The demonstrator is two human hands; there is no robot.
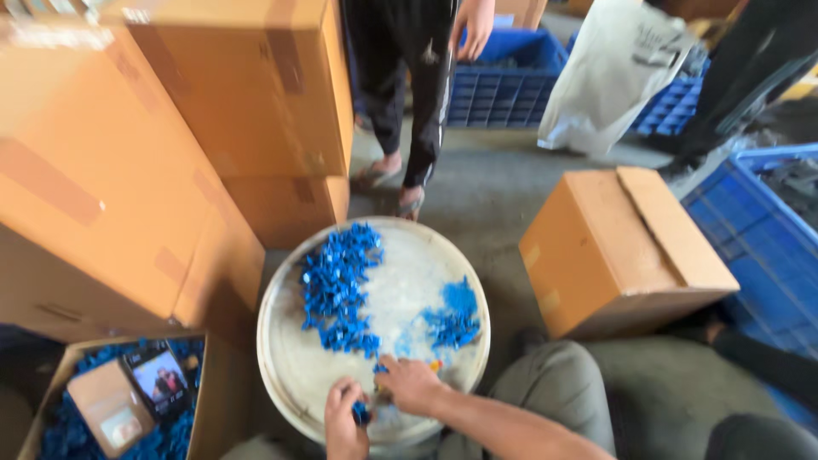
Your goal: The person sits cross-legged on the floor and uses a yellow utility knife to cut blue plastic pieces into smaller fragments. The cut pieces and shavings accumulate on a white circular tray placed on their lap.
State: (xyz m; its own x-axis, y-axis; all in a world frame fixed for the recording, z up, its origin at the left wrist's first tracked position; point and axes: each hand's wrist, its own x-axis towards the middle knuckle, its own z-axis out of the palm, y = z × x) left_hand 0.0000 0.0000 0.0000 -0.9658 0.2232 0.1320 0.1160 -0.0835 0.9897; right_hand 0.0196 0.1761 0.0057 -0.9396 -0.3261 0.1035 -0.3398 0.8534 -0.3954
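A: Daylight, even, fairly bright. Pale glare on the round shallow metal tray (290,358), washing out its middle.

B: Shadows?

A: Soft. Dark patch under the big tan cardboard boxes (128,170) at left, another beside the smaller open brown carton (613,247).

B: Sharpness?

A: Soft overall, slight motion blur. Small blue plastic pieces (336,285) smear together. Both hands low in frame blurred. Wide-angle stretch at edges, box corners bulge, top of frame smeared.
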